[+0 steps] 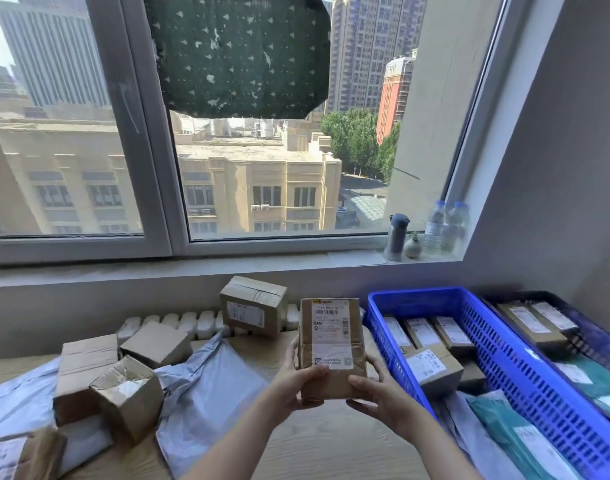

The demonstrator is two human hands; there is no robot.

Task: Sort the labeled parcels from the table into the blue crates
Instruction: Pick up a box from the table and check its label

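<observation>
Held item: one brown cardboard parcel (332, 348), upright, white shipping label facing the camera, raised above the desk (331, 445) at centre, just left of the blue crate (525, 386). The left hand (298, 382) grips its lower left edge, thumb across the front; the right hand (376, 393) grips its lower right corner, fingers (360, 382) curled closed onto the front face. Both hands have firm hold of the parcel and of nothing else. Blue crate: lattice-walled, right of centre, containing several labelled cardboard boxes lying flat and teal mailer bags (525, 441) toward the near end. A second, darker crate (604, 344) stands beside it at far right, also holding labelled parcels. Remaining on the desk, left side: a pile of small cardboard boxes (127, 393), some dented, resting on and among grey poly mailers (206, 386); one larger taped box (253, 304) stands at the back near the white radiator (179, 322). Windowsill (359, 259): a grey flask (397, 237), a small vase (414, 245), two water bottles (445, 226).
</observation>
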